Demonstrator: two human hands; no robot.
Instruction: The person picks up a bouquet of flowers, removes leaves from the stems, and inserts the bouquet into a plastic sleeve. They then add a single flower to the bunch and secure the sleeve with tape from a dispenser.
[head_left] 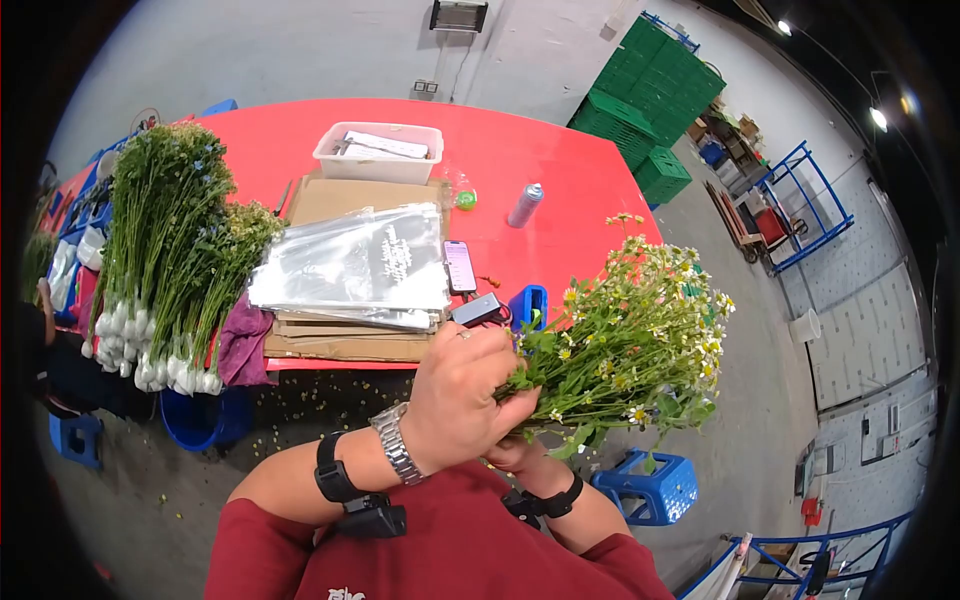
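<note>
A leafy bunch of chamomile flowers (640, 340), small white daisy-like heads with yellow centres, is in front of me at the right. Wrapped around its stems near their lower end is my left hand (470, 390), with a metal watch on the wrist. My right hand (515, 453) grips the same bunch from below, its fingers mostly hidden behind the left hand and leaves. The bunch lies tilted, heads pointing right.
On the red table (560, 160) are clear plastic sleeves (350, 260) on cardboard (340, 345), a phone (460, 267), a spray can (525, 205) and a white bin (380, 170). Wrapped flower bunches (160, 220) lie left. A blue stool (650, 485) stands on the floor.
</note>
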